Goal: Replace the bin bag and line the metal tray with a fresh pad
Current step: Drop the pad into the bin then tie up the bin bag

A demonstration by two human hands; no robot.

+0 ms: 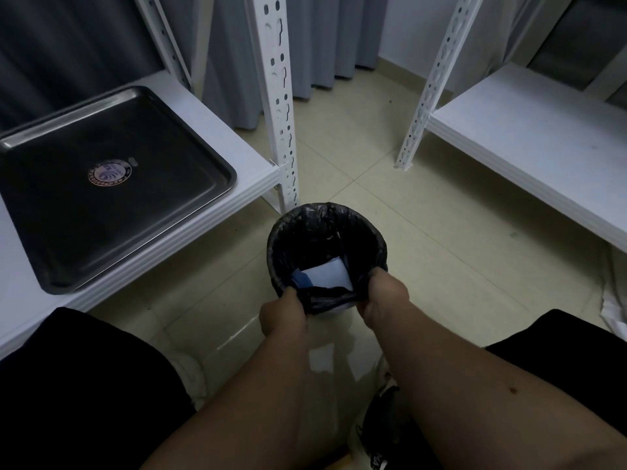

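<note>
Head view: I'm seeing left hand (pixel 283 312) and right hand (pixel 381 295) pinching bin bag (pixel 325 228) near rim; next, lifting bag out; metal tray (pixel 112 184) waiting unlined.

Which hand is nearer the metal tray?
Left. The left hand grips the bin bag rim on the side towards the metal tray; the right hand grips the rim farther from it.

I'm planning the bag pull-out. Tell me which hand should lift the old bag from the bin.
Neither alone, probably. The left hand and right hand both pinch the near rim of the black bag, on opposite sides. If one must lead, left: it sits nearer the metal tray for lining it afterwards.
</note>
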